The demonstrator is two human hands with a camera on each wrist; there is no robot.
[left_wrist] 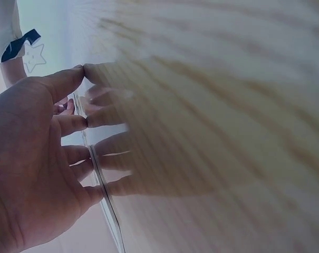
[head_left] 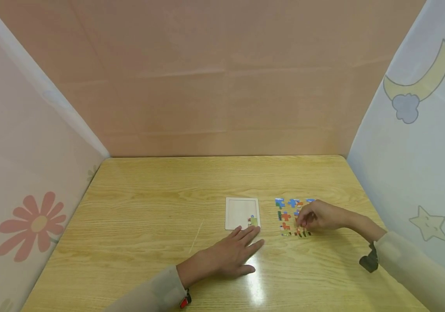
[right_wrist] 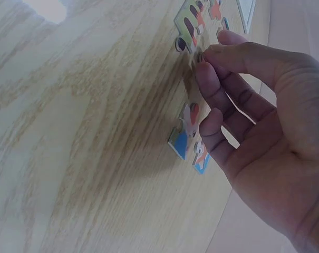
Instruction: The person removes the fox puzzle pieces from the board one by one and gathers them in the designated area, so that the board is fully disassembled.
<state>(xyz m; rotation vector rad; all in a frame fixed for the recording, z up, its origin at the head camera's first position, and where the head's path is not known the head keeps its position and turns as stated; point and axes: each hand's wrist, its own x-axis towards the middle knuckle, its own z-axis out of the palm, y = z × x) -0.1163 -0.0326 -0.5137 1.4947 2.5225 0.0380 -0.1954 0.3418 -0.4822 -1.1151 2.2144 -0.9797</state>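
A pale square puzzle board (head_left: 239, 211) lies on the table, with a few joined-looking pieces (head_left: 253, 221) in its near right corner. My left hand (head_left: 230, 256) is spread flat, its fingertips resting on the board's near edge; the left wrist view shows the fingers straight against the board (left_wrist: 113, 221). Over the loose jigsaw pieces (head_left: 286, 216) to the right, my right hand (head_left: 320, 215) is bent down. In the right wrist view its thumb and index finger pinch a small puzzle piece (right_wrist: 200, 57), mostly hidden by the fingertips.
More loose pieces (right_wrist: 180, 141) lie below the right hand's fingers in the right wrist view. The wooden table (head_left: 148, 203) meets a plain back curtain (head_left: 222, 108) and patterned side curtains (head_left: 413, 164). A light reflection shows near the left hand.
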